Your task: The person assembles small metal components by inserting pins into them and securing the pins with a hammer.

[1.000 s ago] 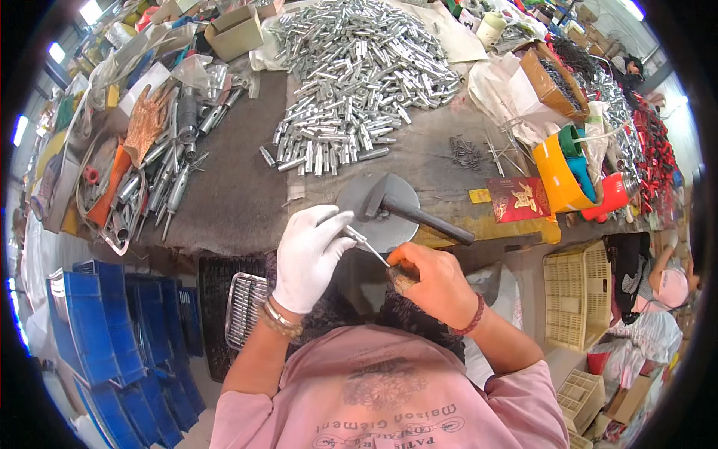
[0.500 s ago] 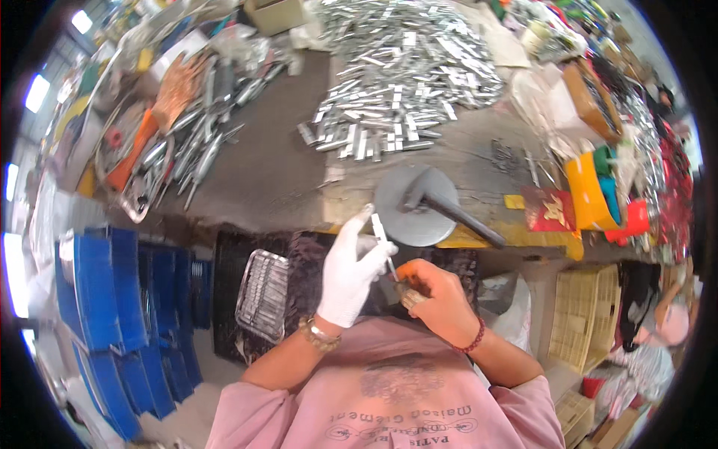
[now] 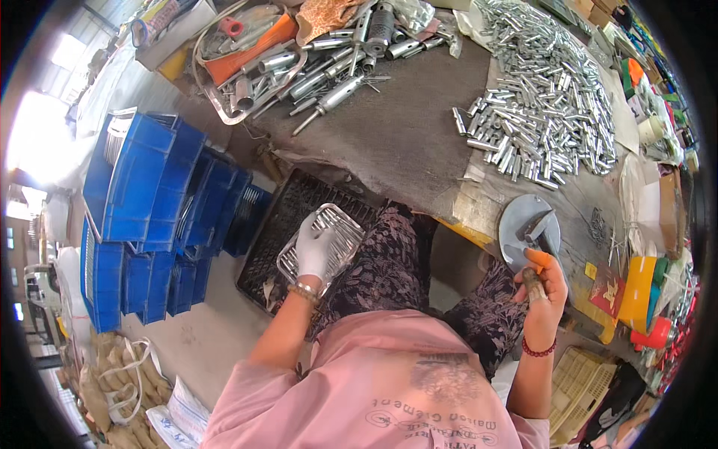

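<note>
Take first the broad, dark tabletop point(image 3: 407, 123), loaded toward the right with an unwalled heap of small metal pieces point(image 3: 535, 101): liable to spill over the edges if jolted. At left, note stacked blue bins point(image 3: 153, 176), possibly toppled by a wide swing of the elbow. Beside the patterned trousers point(image 3: 385, 258), look down to a black crate point(image 3: 273, 224) with a metal tray point(image 3: 283, 263) in or on it, hard to say which. Beware a shifting knee there, enough perhaps to tip the tray and scatter the slim metal parts point(image 3: 342, 251) lying in it. At the tabletop's near edge, see a grey disc point(image 3: 516, 221) with a hammer point(image 3: 534, 228) resting on it, perhaps easily nudged off by the right hand point(image 3: 544, 280), raised close by with fingers half curled; impossible to tell whether pinching anything. Over the tray, find the left hand point(image 3: 313, 251), gloved in white, with fingers down at the parts; no telling whether gripping one. Through fabric-dulled touch, risk fumbling a part or lifting two together.
</note>
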`<state>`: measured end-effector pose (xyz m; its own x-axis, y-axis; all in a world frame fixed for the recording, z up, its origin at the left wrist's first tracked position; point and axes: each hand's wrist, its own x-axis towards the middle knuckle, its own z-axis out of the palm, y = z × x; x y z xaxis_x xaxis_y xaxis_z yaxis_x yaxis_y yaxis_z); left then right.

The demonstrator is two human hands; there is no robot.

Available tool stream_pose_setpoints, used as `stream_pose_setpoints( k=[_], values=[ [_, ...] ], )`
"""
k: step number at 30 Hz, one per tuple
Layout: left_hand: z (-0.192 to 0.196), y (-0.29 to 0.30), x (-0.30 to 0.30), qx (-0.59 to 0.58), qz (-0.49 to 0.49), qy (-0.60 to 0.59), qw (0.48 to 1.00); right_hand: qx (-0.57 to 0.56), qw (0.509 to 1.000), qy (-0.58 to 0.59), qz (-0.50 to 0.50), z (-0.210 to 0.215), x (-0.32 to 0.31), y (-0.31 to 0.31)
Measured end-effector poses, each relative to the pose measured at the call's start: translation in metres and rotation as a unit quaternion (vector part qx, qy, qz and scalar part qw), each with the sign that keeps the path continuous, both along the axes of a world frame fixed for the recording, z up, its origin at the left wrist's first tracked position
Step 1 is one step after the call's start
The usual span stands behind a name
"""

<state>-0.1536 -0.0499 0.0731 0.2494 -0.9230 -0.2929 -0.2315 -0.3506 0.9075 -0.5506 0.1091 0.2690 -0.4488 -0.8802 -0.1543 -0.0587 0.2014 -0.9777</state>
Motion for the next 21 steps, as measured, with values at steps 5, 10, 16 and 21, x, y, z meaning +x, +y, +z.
stream_pose_setpoints(
  k=[5, 10, 16, 21],
  values=[
    [-0.104, -0.011, 0.038, 0.033, 0.024, -0.017, 0.999, -0.013, 0.999, -0.021, -0.025, -0.006, -0.002, -0.003],
    [-0.117, -0.032, 0.018, 0.054, 0.008, -0.112, 0.992, -0.019, 0.999, -0.021, -0.043, -0.005, -0.002, -0.002],
    [-0.117, -0.036, 0.005, 0.06, -0.008, -0.203, 0.977, -0.03, 0.998, -0.019, -0.045, -0.007, -0.001, 0.003],
    [-0.097, -0.032, 0.001, 0.07, -0.027, -0.278, 0.958, -0.031, 0.999, -0.015, -0.042, -0.01, 0.0, 0.003]
  ],
)
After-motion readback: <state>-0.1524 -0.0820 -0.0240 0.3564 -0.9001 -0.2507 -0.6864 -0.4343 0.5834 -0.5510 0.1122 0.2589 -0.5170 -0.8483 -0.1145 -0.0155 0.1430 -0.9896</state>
